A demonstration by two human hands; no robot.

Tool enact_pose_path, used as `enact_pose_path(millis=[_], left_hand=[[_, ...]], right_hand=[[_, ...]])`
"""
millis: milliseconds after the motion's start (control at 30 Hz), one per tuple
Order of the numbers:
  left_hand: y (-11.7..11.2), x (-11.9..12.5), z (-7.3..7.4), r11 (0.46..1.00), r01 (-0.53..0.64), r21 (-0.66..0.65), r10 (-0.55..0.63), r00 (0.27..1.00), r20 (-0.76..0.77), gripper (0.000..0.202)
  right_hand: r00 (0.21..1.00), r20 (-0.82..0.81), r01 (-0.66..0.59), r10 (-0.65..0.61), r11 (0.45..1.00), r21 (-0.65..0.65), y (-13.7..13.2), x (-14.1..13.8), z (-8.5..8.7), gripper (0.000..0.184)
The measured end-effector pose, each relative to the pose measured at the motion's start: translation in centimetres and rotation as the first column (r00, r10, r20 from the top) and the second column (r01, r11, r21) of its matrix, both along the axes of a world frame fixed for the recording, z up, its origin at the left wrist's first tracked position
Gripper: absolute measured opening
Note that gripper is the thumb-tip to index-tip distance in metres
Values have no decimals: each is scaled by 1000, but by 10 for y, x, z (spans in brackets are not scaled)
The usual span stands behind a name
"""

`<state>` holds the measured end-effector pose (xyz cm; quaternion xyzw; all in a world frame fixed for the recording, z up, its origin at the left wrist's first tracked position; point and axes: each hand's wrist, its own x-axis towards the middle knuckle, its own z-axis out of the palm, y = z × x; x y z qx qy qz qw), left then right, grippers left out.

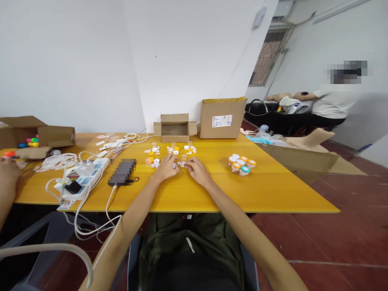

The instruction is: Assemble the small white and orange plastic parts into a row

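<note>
My left hand point(167, 167) rests on the table with its fingers curled in around a small pale round piece point(175, 165), too small to make out. Facing it, my right hand point(197, 168) has fingertips bunched by a little pile of small white parts point(181, 164); whether they grip one is hidden. A clear cup point(184, 157) stands just behind that pile. Around the hands lie several similar groups: clear cups point(148, 162), white caps point(186, 148), yellow-orange rings point(176, 149) and tiny white pieces point(169, 149). Assembled capped cups point(241, 163), with orange, white and teal tops, cluster to the right.
Behind stand an open small carton point(175, 130) and a larger closed box point(222, 120). Leftward lie a phone point(122, 172), a power strip point(81, 180) and trailing white cables point(79, 218). Another person's hand point(8, 173) is at far left; a seated person point(335, 101) is at right.
</note>
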<state>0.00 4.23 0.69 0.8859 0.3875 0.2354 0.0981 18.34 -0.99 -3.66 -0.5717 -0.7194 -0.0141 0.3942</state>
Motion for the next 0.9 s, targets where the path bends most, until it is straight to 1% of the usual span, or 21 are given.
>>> enact_pose_path(millis=[100,200,333,433,633,733,833,900], left_hand=[[-1,-5,3,1000,-2,-22,1,999,-48,31],[0,-5,1,999,20,-29,-22,998,-57,26],[3,-3,-5,997,81,-6,-81,997,2,22],[5,-2,-8,992,125,21,-126,991,53,23],[3,-1,-5,989,144,27,-146,983,112,25],[-1,0,-2,984,174,39,-178,972,154,24],[-5,1,1,971,235,49,-240,953,183,24],[-7,2,1,960,275,51,-279,940,196,25]], right_hand=[[1000,0,13,-13,1000,-5,-1,-2,1,22],[1000,-11,9,-9,1000,-17,-3,-3,3,22],[997,-69,-38,37,999,-11,-4,-4,6,23],[991,-116,-65,64,998,-5,-5,-4,6,21],[973,-204,-114,105,993,-35,-6,-5,9,18],[943,-305,-166,137,984,-71,-5,-6,11,16],[879,-443,-238,173,967,-93,-3,-6,11,14],[832,-521,-279,190,955,-98,-2,-5,10,16]])
